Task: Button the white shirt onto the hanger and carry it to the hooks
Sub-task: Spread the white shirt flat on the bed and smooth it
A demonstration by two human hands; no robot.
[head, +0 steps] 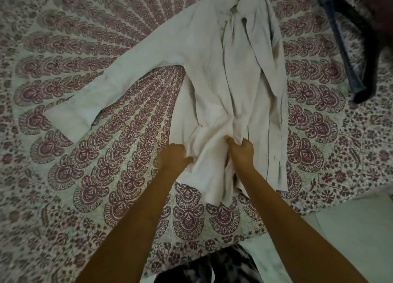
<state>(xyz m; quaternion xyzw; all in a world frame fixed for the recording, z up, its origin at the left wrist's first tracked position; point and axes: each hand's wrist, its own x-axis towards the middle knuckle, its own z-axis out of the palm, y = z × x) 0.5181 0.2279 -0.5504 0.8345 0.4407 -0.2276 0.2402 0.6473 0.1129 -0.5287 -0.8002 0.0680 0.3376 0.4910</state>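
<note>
The white shirt (214, 74) lies front up on the patterned bedspread, collar at the top, one long sleeve stretched out to the left. My left hand (173, 157) grips the cloth at the shirt's lower left edge, fingers tucked under it. My right hand (241, 151) pinches a bunched fold at the lower middle of the shirt front, near the placket. A dark hanger (348, 48) lies on the bed at the upper right, apart from the shirt. No hooks are in view.
The bedspread (106, 155) with its maroon print covers most of the view. Its near edge runs along the bottom right, with pale floor (350, 229) beyond. My patterned trousers (212, 270) show at the bottom centre.
</note>
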